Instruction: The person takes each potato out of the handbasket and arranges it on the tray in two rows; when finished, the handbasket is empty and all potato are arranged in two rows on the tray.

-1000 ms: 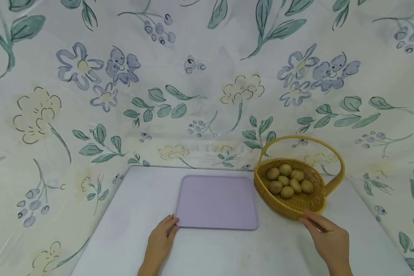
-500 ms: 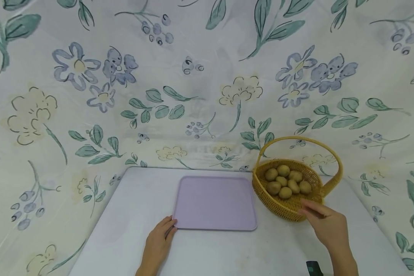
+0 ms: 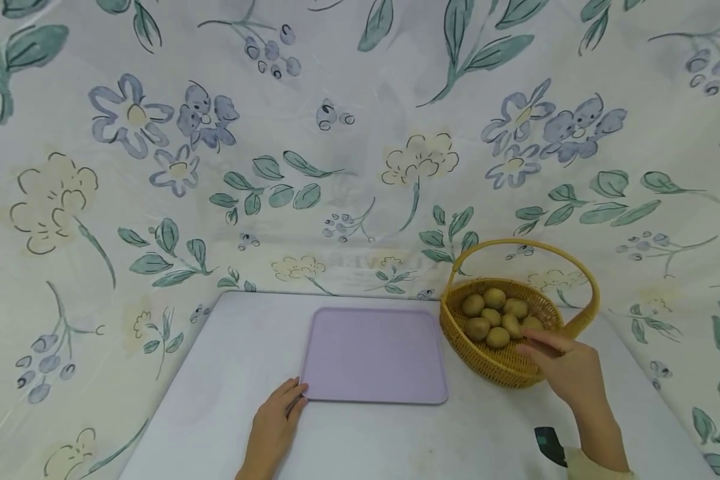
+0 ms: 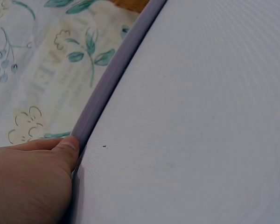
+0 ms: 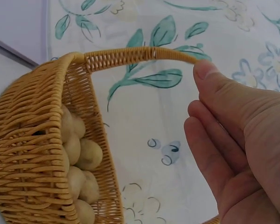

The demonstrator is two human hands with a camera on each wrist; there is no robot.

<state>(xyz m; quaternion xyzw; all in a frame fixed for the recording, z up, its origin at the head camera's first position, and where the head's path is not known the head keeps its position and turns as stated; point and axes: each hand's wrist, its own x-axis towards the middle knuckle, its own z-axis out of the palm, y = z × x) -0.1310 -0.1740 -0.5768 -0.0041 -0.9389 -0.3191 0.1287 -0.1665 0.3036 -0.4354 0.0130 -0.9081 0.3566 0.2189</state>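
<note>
A flat pale purple tray (image 3: 372, 357) lies on the white table. My left hand (image 3: 274, 421) holds its near left corner; in the left wrist view the thumb (image 4: 69, 143) presses against the purple rim (image 4: 109, 79). To the right stands a yellow-brown wicker basket (image 3: 479, 365) with a tall arched handle, and several potatoes (image 3: 497, 337) lie inside it. My right hand (image 3: 570, 373) hovers over the basket's near right side, fingertips in front of the potatoes in the head view. Its fingers are loosely bent, thumb apart, with nothing between them in the right wrist view.
The basket's handle (image 3: 525, 241) arches high above the potatoes. A dark device (image 3: 550, 445) shows beside the right wrist, near a pale sleeve (image 3: 597, 467). Behind the white table (image 3: 360, 443) hangs a floral-patterned cloth (image 3: 348, 133).
My right hand has moved from the basket's near rim forward over its inside, close to the potatoes. More of the right forearm and sleeve shows. The left hand stays at the tray's corner.
</note>
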